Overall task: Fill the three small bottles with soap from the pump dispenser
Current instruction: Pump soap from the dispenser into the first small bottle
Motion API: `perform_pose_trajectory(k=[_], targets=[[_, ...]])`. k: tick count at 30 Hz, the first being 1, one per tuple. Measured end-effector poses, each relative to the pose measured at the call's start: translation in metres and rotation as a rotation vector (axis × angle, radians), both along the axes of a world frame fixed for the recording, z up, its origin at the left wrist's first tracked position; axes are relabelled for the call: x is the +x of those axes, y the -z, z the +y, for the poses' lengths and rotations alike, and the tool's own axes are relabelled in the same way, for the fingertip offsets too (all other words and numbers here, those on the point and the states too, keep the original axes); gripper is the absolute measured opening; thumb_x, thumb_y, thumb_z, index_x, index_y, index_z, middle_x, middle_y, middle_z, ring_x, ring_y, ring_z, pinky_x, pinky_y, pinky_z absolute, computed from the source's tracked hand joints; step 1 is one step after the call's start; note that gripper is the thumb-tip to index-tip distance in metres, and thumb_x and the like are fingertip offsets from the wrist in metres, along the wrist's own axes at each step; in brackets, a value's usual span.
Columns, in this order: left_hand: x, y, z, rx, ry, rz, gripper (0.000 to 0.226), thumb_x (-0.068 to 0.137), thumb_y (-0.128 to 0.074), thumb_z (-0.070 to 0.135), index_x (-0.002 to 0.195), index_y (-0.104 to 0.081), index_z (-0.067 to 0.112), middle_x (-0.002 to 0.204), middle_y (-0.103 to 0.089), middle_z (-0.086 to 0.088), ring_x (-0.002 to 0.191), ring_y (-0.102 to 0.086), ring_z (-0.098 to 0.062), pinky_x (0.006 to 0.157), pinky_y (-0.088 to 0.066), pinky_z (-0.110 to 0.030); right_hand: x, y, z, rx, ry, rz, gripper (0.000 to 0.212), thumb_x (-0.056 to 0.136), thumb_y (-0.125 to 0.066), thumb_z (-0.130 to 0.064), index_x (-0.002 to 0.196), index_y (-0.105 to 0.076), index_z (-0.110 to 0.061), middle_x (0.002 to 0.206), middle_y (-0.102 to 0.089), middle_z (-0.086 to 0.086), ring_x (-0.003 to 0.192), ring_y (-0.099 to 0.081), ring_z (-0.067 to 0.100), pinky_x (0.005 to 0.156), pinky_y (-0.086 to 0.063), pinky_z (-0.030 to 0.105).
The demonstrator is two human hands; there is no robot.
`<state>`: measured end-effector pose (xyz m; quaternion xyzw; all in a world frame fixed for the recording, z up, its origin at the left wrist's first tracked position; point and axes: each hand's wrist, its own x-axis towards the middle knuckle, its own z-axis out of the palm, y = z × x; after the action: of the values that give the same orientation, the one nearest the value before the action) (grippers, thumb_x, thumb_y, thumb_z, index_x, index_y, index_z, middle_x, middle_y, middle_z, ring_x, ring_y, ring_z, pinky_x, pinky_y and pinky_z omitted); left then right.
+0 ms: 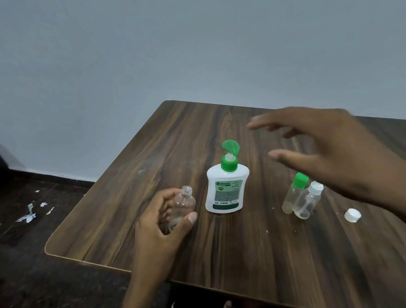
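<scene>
Gripped upright in the left hand (159, 230), the uncapped small clear plastic bottle (182, 207) stands on the dark wood-grain counter (258, 261) just left of the white, green-pump soap dispenser (227, 189), while the right hand (332, 150), open and empty, hovers above two capped small clear bottles (300, 197) and might topple them.

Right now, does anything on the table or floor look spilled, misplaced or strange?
Nothing is spilled. A loose white cap lies alone on the table, apart from the open bottle held by the left hand. Torn paper scraps litter the floor.
</scene>
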<state>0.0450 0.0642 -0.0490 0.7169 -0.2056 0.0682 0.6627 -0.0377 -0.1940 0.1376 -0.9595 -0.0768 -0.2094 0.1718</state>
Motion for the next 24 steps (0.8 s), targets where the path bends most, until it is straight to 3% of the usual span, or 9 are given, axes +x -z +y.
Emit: perform_pose_trajectory(k=[2, 5, 12, 15, 20, 24], targets=[[0.000, -0.005, -0.001, -0.028, -0.003, -0.013, 0.043, 0.083, -0.079, 0.042, 0.123, -0.070, 0.027, 0.116, -0.078, 0.009, 0.106, -0.077, -0.013, 0.089, -0.060, -0.024, 0.030, -0.006, 0.012, -0.148, -0.162, 0.136, 0.051, 0.089, -0.075, -0.027, 0.134, -0.061, -0.045, 0.145, -0.055, -0.027, 0.130, -0.053, -0.005, 0.106, -0.048, 0.033], [0.003, -0.011, -0.004, -0.072, 0.004, -0.030, 0.040, 0.086, -0.082, 0.029, 0.124, -0.070, 0.026, 0.121, -0.078, 0.008, 0.112, -0.076, -0.016, 0.094, -0.059, -0.024, 0.063, -0.001, 0.012, -0.217, -0.267, 0.249, 0.045, 0.091, -0.076, -0.025, 0.130, -0.066, -0.042, 0.148, -0.053, -0.025, 0.126, -0.058, 0.001, 0.101, -0.053, 0.036], [0.017, -0.020, -0.023, -0.103, 0.142, -0.020, 0.042, 0.092, -0.082, 0.005, 0.129, -0.070, 0.019, 0.140, -0.072, 0.009, 0.127, -0.070, -0.012, 0.099, -0.058, -0.024, 0.087, 0.006, 0.007, -0.135, -0.254, 0.220, 0.026, 0.085, -0.083, -0.031, 0.110, -0.080, -0.035, 0.110, -0.075, -0.021, 0.096, -0.068, -0.004, 0.083, -0.057, 0.025], [0.020, -0.016, -0.030, -0.118, 0.192, 0.003, 0.041, 0.092, -0.080, 0.009, 0.130, -0.068, 0.014, 0.130, -0.077, 0.000, 0.122, -0.073, -0.022, 0.098, -0.060, -0.031, 0.091, 0.010, 0.007, -0.092, -0.235, 0.180, 0.021, 0.081, -0.085, -0.037, 0.102, -0.082, -0.035, 0.096, -0.076, -0.021, 0.087, -0.068, -0.005, 0.075, -0.056, 0.022], [0.017, -0.012, -0.034, -0.178, 0.218, 0.026, 0.041, 0.089, -0.078, 0.010, 0.129, -0.068, 0.011, 0.125, -0.078, -0.005, 0.117, -0.076, -0.025, 0.096, -0.062, -0.035, 0.098, 0.016, 0.010, -0.051, -0.225, 0.135, 0.016, 0.079, -0.084, -0.046, 0.084, -0.082, -0.030, 0.078, -0.074, -0.019, 0.076, -0.068, 0.001, 0.063, -0.051, 0.023], [0.015, -0.015, -0.034, -0.182, 0.193, 0.020, 0.040, 0.089, -0.079, 0.013, 0.128, -0.069, 0.012, 0.123, -0.079, -0.002, 0.115, -0.076, -0.022, 0.094, -0.061, -0.029, 0.100, 0.019, 0.010, -0.041, -0.213, 0.165, 0.025, 0.080, -0.076, -0.058, 0.084, -0.081, -0.033, 0.079, -0.074, -0.017, 0.076, -0.069, 0.006, 0.066, -0.054, 0.035]])
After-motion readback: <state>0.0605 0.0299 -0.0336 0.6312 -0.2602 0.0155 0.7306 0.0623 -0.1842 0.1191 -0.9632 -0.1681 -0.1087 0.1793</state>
